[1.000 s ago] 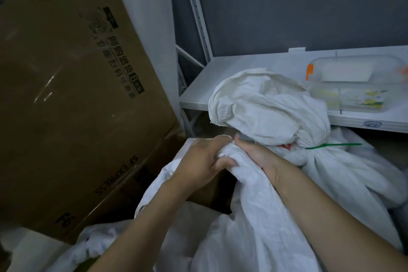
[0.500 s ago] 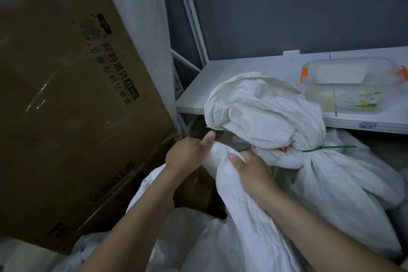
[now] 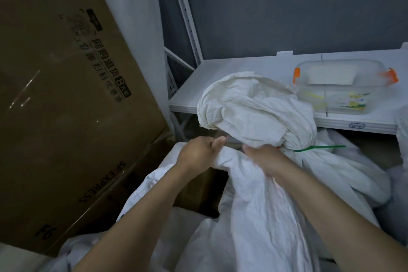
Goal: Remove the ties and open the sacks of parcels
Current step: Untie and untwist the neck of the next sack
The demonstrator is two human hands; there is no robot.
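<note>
A white woven sack lies in front of me with its mouth pulled up. My left hand grips the left edge of that mouth and my right hand grips the right edge, the fabric stretched between them. Behind them stands a second white sack, its neck bunched and cinched by a green zip tie whose tail points right. My right hand is just left of that tie, not touching it.
A large brown cardboard box leans on the left. A white shelf behind the sacks carries a clear plastic container with orange clips. A white shelf upright and grey wall stand at the back.
My hands have moved apart along the near sack's mouth, spreading the fabric, and both have risen slightly toward the tied sack.
</note>
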